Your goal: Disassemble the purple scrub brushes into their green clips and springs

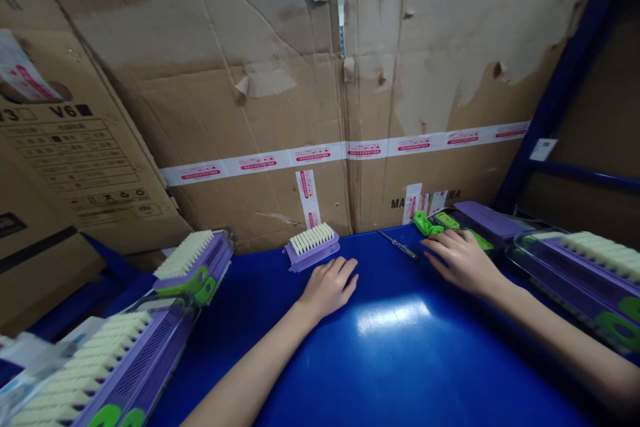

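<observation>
My left hand (330, 287) is low over the blue table (320, 373), fingers stretched forward and slightly apart, with nothing in them. Just beyond its fingertips lies a small purple piece with cream bristle-like rows (313, 245). On the right, my right hand (463, 259) has its fingers spread beside several bright green parts (429, 222), partly covering them; whether it touches them I cannot tell. A thin screwdriver-like tool (399, 244) lies between the two hands, nearer the right one. Behind the green parts is a flat purple piece (487, 219).
Purple units with cream rows and green parts line the left edge (193, 267), and more in clear covers (580, 267) stand at the right. Taped cardboard (260, 100) walls the back. A blue metal post (555, 80) rises at the right.
</observation>
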The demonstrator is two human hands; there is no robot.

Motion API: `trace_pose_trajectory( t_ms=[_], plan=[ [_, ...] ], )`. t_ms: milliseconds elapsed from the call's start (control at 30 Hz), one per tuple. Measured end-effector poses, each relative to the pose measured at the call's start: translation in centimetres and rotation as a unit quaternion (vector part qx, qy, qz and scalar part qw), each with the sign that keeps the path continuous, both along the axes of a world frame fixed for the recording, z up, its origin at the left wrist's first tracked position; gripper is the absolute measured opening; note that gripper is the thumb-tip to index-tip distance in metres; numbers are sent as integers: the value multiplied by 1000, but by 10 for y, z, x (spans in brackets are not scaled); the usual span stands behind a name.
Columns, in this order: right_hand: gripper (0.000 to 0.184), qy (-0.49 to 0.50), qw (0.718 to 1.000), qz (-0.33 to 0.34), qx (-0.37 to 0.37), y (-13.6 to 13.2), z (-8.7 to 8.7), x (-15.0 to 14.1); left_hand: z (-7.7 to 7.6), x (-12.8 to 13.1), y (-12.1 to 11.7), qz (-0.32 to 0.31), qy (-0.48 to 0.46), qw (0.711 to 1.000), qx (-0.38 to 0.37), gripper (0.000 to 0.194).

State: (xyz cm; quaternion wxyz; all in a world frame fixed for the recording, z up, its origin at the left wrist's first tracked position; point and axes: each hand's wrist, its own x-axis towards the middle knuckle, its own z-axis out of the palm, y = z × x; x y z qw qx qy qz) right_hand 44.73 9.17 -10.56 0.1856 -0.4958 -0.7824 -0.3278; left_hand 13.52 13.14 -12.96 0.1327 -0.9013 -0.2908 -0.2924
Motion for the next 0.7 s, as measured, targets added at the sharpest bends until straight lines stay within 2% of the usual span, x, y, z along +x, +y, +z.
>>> trace_pose_trajectory(
  t_ms=[200, 300, 367, 433, 533, 600, 700],
  plan=[
    [27, 16, 994, 60, -89, 14, 0, -60, 2, 1, -1, 35, -19, 998, 51, 21],
    [28, 12, 987, 85, -135, 20, -7, -86, 6, -1, 1, 82, -50, 990, 100, 17],
    [28, 6, 982, 102, -159, 21, -13, -96, 10, -4, 4, 137, -66, 980, 126, 18],
    [30, 19, 978, 113, -175, 21, -18, -99, 11, -8, 9, 225, -73, 962, 136, 26],
    [32, 75, 973, 109, -191, 18, -24, -92, 8, -12, 15, 356, -63, 926, 106, 45],
    [32, 103, 969, 105, -199, 16, -25, -87, 4, -14, 18, 392, -44, 916, 74, 53],
    [33, 112, 966, 105, -210, 14, -24, -82, 1, -14, 19, 388, -21, 920, 47, 53]
  ],
)
